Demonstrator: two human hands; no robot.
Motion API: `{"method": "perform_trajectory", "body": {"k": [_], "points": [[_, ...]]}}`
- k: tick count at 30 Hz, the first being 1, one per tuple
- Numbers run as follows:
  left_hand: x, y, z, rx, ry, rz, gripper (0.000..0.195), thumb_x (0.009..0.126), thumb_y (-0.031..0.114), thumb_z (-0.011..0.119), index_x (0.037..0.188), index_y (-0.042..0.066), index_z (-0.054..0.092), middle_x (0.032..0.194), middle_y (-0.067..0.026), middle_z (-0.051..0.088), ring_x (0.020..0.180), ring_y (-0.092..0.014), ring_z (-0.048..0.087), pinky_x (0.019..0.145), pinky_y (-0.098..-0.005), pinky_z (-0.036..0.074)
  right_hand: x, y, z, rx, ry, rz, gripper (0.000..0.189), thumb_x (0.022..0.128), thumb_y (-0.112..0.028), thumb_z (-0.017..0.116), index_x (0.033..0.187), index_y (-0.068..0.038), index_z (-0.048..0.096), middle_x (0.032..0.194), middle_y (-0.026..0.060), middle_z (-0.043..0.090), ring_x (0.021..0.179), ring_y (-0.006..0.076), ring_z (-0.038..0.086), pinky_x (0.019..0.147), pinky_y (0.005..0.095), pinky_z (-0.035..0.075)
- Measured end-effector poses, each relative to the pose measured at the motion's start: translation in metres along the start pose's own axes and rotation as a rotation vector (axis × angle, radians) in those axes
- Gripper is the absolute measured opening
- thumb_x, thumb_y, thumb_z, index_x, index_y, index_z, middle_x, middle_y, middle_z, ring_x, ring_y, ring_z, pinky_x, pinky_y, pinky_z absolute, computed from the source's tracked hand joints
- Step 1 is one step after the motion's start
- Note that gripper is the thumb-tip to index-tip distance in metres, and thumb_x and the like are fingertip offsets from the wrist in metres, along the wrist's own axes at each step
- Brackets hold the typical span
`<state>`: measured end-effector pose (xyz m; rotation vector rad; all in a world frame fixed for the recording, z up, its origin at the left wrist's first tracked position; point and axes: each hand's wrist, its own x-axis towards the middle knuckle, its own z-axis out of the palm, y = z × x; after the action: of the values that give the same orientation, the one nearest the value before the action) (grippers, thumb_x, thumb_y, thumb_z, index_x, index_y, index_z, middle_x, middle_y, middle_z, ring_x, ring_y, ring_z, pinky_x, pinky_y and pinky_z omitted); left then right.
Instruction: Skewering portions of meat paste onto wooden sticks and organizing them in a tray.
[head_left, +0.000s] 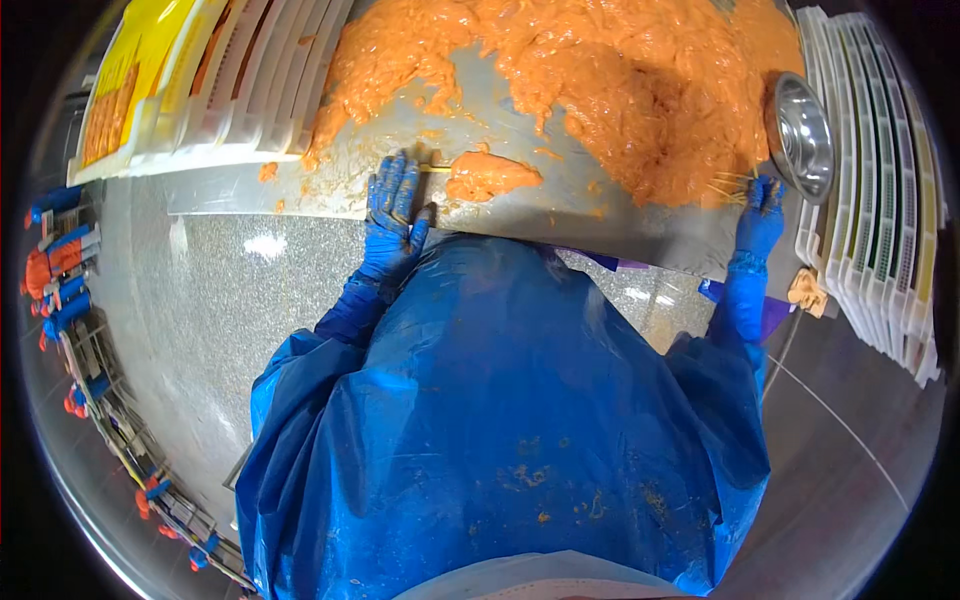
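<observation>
My left hand (394, 199), in a smeared blue glove, lies flat on the steel table, palm down, thumb apart. Just right of its fingers sits a piece of orange marinated raw meat (491, 176). A thin skewer (435, 169) runs from that piece towards my left hand, its other end hidden at the fingers. Far to the right, my gloved right hand (761, 202) has its fingertips at the ends of several thin wooden skewers (726, 186). Whether the fingers grip any of them is not clear.
A large heap of marinated meat (637, 97) covers the far part of the steel table (480, 82). A metal bowl (806, 139) stands at its right. Stacked plastic trays rise on the left (255, 82) and right (877, 180). People (64, 259) stand far left.
</observation>
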<state>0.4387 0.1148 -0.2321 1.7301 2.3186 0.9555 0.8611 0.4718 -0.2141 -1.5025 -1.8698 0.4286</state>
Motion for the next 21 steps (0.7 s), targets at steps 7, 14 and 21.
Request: {"method": "perform_trajectory", "body": {"k": [7,14,21], "points": [[0.036,-0.008,-0.007,-0.151,-0.008,0.053,0.026,0.090,0.014,0.053,0.110,0.015,0.069,0.116,-0.0063,0.065,0.112,-0.028,0.056,0.100,-0.0419,0.040,-0.131,-0.155,0.101,-0.056,-0.568,-0.627,0.028,0.090,-0.018,0.056,0.116,-0.024,0.065,0.092,0.0052,0.067,0.077,0.0262,0.065,0.068,0.0374,0.051],[0.072,-0.027,-0.002,-0.367,-0.291,0.236,0.021,0.087,0.015,0.062,0.103,0.019,0.074,0.117,-0.0056,0.065,0.111,-0.029,0.053,0.101,-0.0395,0.038,-0.158,-0.197,0.146,0.190,-0.506,-0.739,0.016,0.084,-0.027,0.067,0.099,-0.024,0.072,0.091,0.0008,0.067,0.072,0.0224,0.064,0.063,0.0355,0.052],[0.075,-0.030,0.016,-0.391,-0.290,0.287,0.024,0.077,0.009,0.071,0.098,0.019,0.075,0.113,-0.0057,0.064,0.111,-0.028,0.055,0.098,-0.0402,0.042,-0.163,-0.202,0.159,0.157,-0.454,-0.653,0.017,0.083,-0.035,0.069,0.090,-0.019,0.069,0.090,0.0010,0.065,0.079,0.0211,0.063,0.062,0.0356,0.051]]}}
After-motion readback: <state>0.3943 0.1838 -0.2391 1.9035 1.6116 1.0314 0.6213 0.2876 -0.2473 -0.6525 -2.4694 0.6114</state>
